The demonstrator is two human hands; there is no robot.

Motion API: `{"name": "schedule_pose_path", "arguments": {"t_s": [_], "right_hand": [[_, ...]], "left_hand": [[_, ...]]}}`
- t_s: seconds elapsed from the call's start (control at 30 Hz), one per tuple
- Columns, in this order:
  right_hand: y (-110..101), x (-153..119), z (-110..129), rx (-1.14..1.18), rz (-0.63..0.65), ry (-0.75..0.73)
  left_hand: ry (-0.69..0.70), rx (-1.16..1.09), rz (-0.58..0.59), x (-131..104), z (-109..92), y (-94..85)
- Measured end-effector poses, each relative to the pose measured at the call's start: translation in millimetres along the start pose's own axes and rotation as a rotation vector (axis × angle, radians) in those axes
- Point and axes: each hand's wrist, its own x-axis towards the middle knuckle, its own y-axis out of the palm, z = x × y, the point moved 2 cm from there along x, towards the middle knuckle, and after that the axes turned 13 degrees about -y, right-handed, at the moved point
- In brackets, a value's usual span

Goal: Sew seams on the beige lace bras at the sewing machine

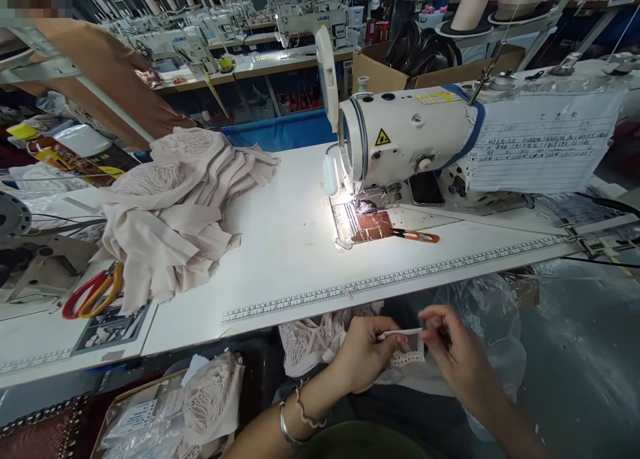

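While pinched shut, both hands' grip (407, 339), lace strip (406, 359)

White table (280, 246): sewing machine (410, 139), fabric pile (175, 206), scissors (95, 291), thread snips (417, 235).

Needle lamp (331, 174) glares on bright table (280, 246); edges bend, perhaps slightly blurred.

"JUKI" brand name readable on background sewing machine (340, 29) and on another further left (183, 42). Yellow triangle warning sign (383, 137) on head of near sewing machine (410, 136). Yellow label (440, 97) on its top, text too small to read. Handwritten sheet (540, 142) hangs on machine arm, writing illegible. Printed ruler scale (390, 280) along front edge of surface (280, 246), numbers unreadable.
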Motion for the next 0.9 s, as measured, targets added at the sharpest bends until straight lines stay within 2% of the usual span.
{"name": "schedule_pose_path", "arguments": {"t_s": [0.07, 0.13, 0.23, 0.4, 0.73, 0.83, 0.9], "right_hand": [[-5, -1, 4, -0.166, -0.019, -0.164], [-6, -1, 9, -0.32, 0.054, -0.349], [-1, -2, 13, -0.492, 0.11, -0.484], [8, -3, 11, -0.579, 0.108, -0.48], [10, -2, 14, -0.607, 0.093, -0.481], [13, -5, 11, -0.461, 0.095, -0.391], [14, -6, 8, -0.244, 0.099, -0.251]], "left_hand": [[0.0, -0.045, 0.021, 2, 2, -0.5], [0.024, -0.094, 0.025, 4, 2, -1.7], [0.06, -0.15, -0.002, 6, 1, -2.2], [0.07, -0.177, 0.011, 5, -2, -0.9], [0.083, -0.156, 0.023, 5, 0, -3.8], [0.096, -0.142, 0.04, 6, 1, -3.3], [0.107, -0.113, 0.057, 5, 1, -3.2]]}}
